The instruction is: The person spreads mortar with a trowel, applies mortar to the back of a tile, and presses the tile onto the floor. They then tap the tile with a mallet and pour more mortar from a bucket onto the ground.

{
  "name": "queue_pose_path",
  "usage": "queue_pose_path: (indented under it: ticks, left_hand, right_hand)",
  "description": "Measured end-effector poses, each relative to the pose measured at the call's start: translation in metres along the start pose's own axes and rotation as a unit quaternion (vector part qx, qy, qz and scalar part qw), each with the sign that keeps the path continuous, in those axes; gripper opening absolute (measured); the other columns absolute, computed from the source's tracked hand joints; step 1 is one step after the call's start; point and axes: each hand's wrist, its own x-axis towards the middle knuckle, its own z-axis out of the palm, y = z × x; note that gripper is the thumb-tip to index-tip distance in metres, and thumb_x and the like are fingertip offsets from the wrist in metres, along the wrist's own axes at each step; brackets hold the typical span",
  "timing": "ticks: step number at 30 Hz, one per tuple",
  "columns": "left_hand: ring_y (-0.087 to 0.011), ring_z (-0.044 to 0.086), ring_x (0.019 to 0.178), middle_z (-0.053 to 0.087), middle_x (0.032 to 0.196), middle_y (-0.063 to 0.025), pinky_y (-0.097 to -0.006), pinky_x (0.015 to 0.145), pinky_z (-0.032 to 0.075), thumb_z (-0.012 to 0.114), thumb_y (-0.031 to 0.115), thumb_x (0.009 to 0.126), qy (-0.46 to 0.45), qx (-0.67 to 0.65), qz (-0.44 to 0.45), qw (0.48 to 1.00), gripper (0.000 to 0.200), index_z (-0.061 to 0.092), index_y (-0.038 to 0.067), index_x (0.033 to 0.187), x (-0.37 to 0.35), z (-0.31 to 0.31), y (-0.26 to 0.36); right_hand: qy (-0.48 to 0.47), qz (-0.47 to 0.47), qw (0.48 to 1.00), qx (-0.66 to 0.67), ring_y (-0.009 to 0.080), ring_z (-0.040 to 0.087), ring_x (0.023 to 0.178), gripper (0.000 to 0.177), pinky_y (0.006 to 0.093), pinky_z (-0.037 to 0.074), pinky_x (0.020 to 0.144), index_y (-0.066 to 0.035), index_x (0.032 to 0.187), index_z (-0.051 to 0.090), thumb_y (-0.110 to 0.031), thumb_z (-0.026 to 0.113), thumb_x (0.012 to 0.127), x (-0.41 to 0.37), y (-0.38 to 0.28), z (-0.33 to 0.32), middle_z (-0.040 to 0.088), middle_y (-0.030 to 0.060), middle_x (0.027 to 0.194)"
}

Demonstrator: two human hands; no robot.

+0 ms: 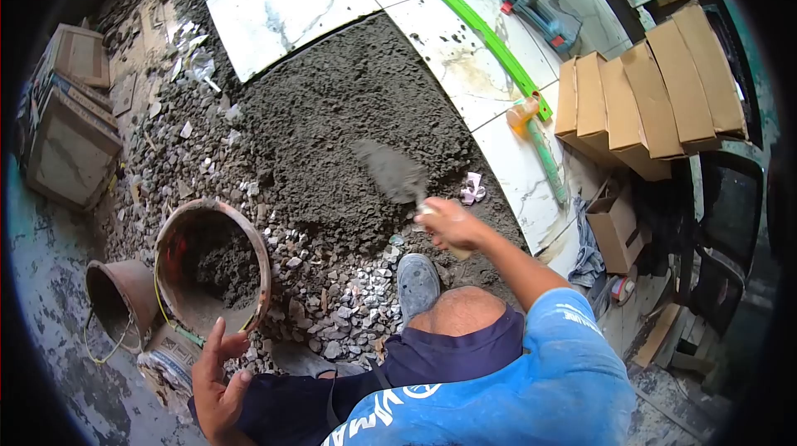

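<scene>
Holding the trowel (393,170) by its handle with the right grip (452,226), wrapped firmly round, and reaching in the head view with the blade across the dark mortar (332,89). Holding the left grip (216,392) spread wide, seemingly bare, near the big bucket (264,267).

Could chip or smear the white tile (490,89) along the right border, if swung too wide. Could bury the pale crumpled scrap (472,189) in the mortar, if pushed that way. Might drag gravel (340,305) into the mortar, if pulled too far across the ragged lower border. Might also slip and dent the mortar, with the shoe (418,284) planted on loose gravel so near it.

Blurred at the blade, so impossible to tell whether touching the mortar or just above it. Cannot see behind the right forearm (515,259) and knee (461,313), nor judge any contact between left fingertips and bucket rim. Hard to gauge the depth of the bucket's load (220,263), or to name the smeared blue tool (541,18) lying beyond the green level (481,26).
</scene>
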Motion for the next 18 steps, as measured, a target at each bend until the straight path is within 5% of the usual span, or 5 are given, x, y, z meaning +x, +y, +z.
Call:
queue_pose_path:
  ticks: [7,13,15,17,18]
  left_hand:
    - [-0.0209,0.058,0.103,0.061,0.117,-0.0168,-0.0354,0.095,0.043,0.069,0.034,0.083,0.017,0.001,-0.021,1.000,0.080,0.032,-0.003,0.144,-0.005,0.000,0.007]
    - [-0.0221,0.060,0.101,0.060,0.117,-0.0171,-0.0361,0.094,0.044,0.070,0.035,0.083,-0.004,0.012,-0.023,1.000,0.081,0.032,-0.002,0.144,0.004,-0.002,0.005]
    - [-0.0225,0.060,0.101,0.060,0.117,-0.0171,-0.0363,0.094,0.044,0.070,0.035,0.083,-0.007,0.019,-0.017,1.000,0.081,0.032,-0.002,0.144,0.007,-0.001,0.006]
    - [-0.0237,0.062,0.102,0.062,0.114,-0.0183,-0.0369,0.094,0.045,0.069,0.021,0.079,0.008,0.003,-0.005,1.000,0.076,0.035,-0.004,0.142,0.006,0.000,0.006]
    - [-0.0237,0.062,0.102,0.062,0.114,-0.0183,-0.0369,0.094,0.045,0.069,0.021,0.079,0.011,0.002,-0.004,1.000,0.076,0.035,-0.004,0.142,0.005,0.000,0.007]
  right_hand:
    - [0.148,0.025,0.969,0.195,0.0091,0.051,0.053,0.024,0.0249,0.047,0.043,-0.007,0.105,0.048,-0.026,0.057,0.093,0.029,0.043,-0.033,0.052,0.0020,0.076]
    - [0.234,-0.044,0.959,0.154,0.0094,0.053,0.052,0.032,0.0271,0.048,0.046,-0.004,0.111,0.047,-0.027,0.058,0.091,0.001,0.012,-0.024,0.055,0.0033,0.078]
    - [0.290,-0.094,0.949,0.087,0.0218,0.059,0.057,0.036,0.0351,0.050,0.052,-0.001,0.112,0.046,-0.027,0.059,0.091,0.011,0.016,-0.011,0.060,0.0113,0.082]
    - [0.504,-0.335,0.767,-0.211,0.0354,0.061,0.061,0.043,0.0429,0.049,0.055,0.000,0.120,0.044,-0.027,0.059,0.091,0.013,0.016,-0.001,0.062,0.0191,0.081]
    - [0.463,-0.298,0.825,-0.131,0.0470,0.060,0.073,0.040,0.0495,0.047,0.066,0.002,0.113,0.046,-0.028,0.060,0.090,0.001,0.007,0.007,0.060,0.0273,0.083]
